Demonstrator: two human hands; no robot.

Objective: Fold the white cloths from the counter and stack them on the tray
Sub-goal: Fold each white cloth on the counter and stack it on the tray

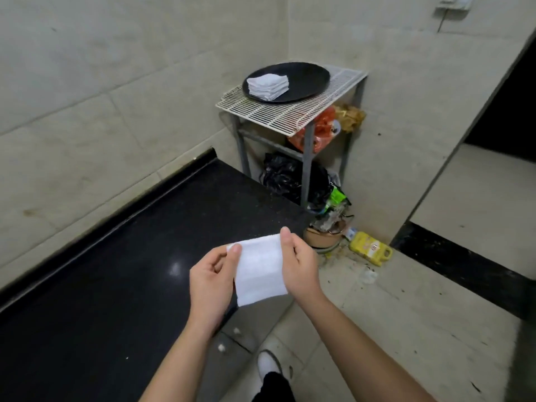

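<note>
Counter stone [116,256] lies dark on your left. Your left hand [213,274] hangs over its near edge, thumb and forefinger pinching the upper left corner of the white cloth [258,271]. The cloth hangs in the air between your hands, apparently already folded once, with its lower edge free. Your right hand [298,265] pinches the upper right corner, thumb on the near face. Farther off and to the right, the black tray [304,79] sits on a wire rack [290,111], with a stack of folded cloths [268,87] toward its left side. The risk, as I judge it, is that free lower edge. Loosen either pinch during the next fold and the cloth swings out of square, or drops onto the littered floor [377,300] below your right hand. Place it off-centre and the stack could lean.
</note>
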